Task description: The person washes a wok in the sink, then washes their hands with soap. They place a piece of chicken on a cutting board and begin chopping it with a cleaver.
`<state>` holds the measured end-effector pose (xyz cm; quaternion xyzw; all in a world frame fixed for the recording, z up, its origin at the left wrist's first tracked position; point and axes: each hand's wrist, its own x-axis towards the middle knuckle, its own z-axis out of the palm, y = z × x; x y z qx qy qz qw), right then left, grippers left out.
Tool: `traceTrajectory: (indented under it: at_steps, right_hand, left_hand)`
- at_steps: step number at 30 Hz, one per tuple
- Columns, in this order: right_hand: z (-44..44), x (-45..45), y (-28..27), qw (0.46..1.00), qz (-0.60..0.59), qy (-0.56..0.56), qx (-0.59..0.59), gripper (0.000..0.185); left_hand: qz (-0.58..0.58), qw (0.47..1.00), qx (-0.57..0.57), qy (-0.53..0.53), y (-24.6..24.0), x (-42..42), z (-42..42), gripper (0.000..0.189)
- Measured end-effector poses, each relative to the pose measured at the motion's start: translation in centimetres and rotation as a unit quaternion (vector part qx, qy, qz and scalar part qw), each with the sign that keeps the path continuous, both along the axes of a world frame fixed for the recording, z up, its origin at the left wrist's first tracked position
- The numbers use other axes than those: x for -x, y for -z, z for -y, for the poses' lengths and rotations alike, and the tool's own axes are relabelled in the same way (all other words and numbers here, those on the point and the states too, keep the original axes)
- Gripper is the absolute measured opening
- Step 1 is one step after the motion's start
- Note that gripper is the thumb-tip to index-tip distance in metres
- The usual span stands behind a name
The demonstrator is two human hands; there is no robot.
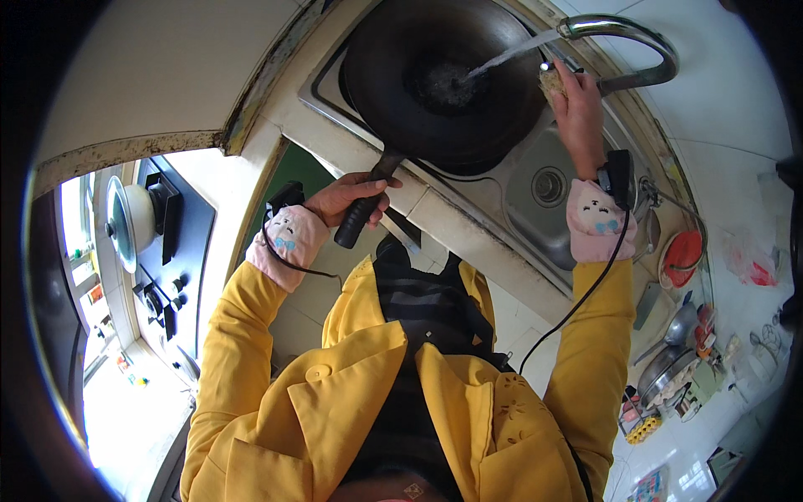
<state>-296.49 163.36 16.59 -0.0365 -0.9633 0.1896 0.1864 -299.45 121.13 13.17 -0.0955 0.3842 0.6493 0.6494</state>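
A large dark wok (401, 94) rests over the left side of a steel sink, and my left hand (357, 199) is closed around its ribbed black handle (361, 216). Water streams from a curved chrome faucet (649, 41) into the wok and splashes at its bottom. My right hand (577, 113) is beside the wok's right rim, at the faucet's base, with a tan scrubbing pad (552, 85) in its fingers. The fingertips reach a small chrome part that looks like the faucet lever; whether they touch it I cannot tell.
The sink basin (533, 207) with its drain lies right of the wok. A second faucet with a hose, a red bowl (682, 257) and metal pans (671, 370) stand farther right. At the left, a lidded pot (135, 219) sits on a black gas hob (188, 232). Cables hang from both wrists.
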Motion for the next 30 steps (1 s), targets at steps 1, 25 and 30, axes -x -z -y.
traceTrajectory:
  at_steps: [1,25,30]
  right_hand:
    - [0.0,-0.2,-0.1,1.000,-0.001,0.003,0.014,0.053]
    - [0.7,1.1,0.2,1.000,0.004,0.008,-0.015,0.050]
    - [1.4,1.2,0.2,1.000,-0.002,0.016,-0.008,0.052]
  left_hand:
    - [-0.003,1.000,-0.005,-0.001,0.1,0.0,0.1,0.045]
    - [0.020,0.998,-0.055,-0.023,-0.4,-1.4,2.1,0.054]
    - [0.030,0.998,-0.047,-0.028,-0.7,-1.5,1.8,0.054]
